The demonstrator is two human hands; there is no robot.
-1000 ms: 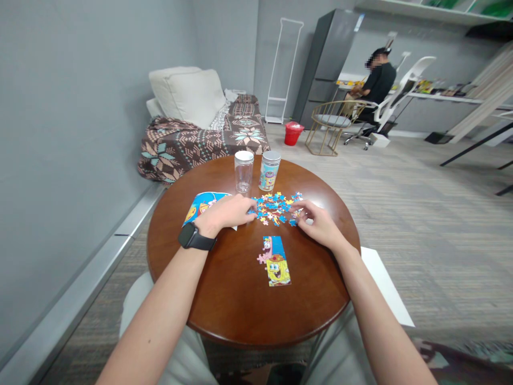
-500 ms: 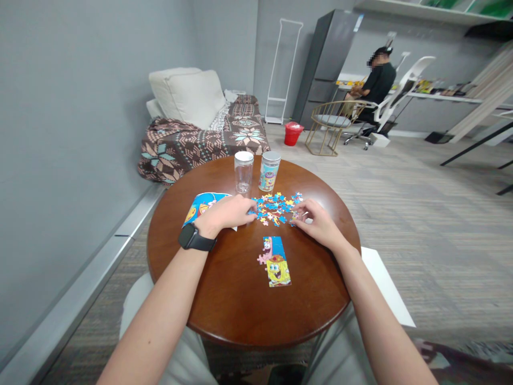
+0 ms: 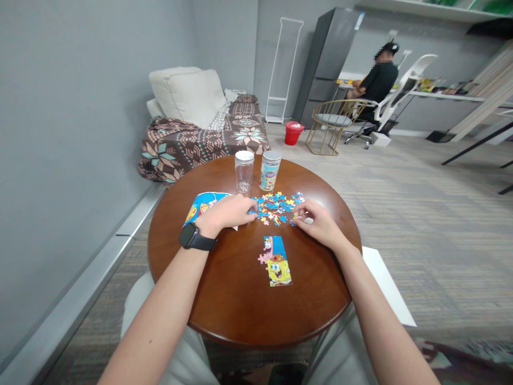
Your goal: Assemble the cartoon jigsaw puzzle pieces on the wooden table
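Observation:
Loose jigsaw puzzle pieces (image 3: 276, 206), mostly blue with some yellow and pink, lie in a spread pile on the round table. My left hand (image 3: 236, 211), with a black watch on its wrist, rests at the pile's left edge; its fingers are bent around a blue piece. At the right edge, my right hand (image 3: 315, 219) has its thumb and fingers closed about a small puzzle piece (image 3: 295, 216), partly hidden. Nearer to me lies a joined puzzle section (image 3: 276, 262) with a yellow and a pink cartoon figure. A printed blue picture sheet (image 3: 203, 203) is partly under my left forearm and hand.
A clear jar (image 3: 244, 174) and a cartoon-printed jar (image 3: 270, 172) stand behind the pile on the brown table (image 3: 232, 299). Beyond are a covered sofa (image 3: 200, 133), a red bin (image 3: 294, 132), a gold-framed chair (image 3: 334, 120) and a person (image 3: 379, 80) at a counter.
Both hands stay almost still at the pile; the right fingers shift slightly. The person in the background has leaned back a little to the right. The view has moved very slightly.

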